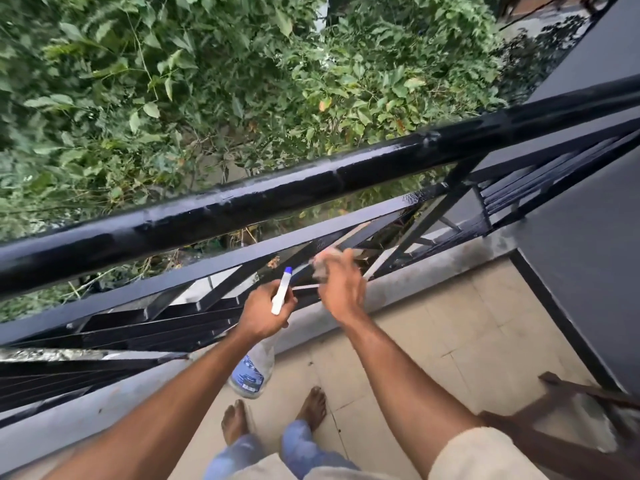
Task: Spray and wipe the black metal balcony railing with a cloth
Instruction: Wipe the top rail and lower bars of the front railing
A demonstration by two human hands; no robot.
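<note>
We are looking down on the railing (311, 188), its glossy top rail running from the near left to the far right. Our right hand (341, 289) is holding a pale cloth (325, 263), bunched in the fingers, against a slanted lower bar; motion is blurring both. Just left of it, our left hand (265, 313) is gripping the spray bottle (252, 372) by its neck, the clear body hanging below. The tiled floor (450, 323) is lying beneath us, and leaves (207, 81) are filling the far side.
</note>
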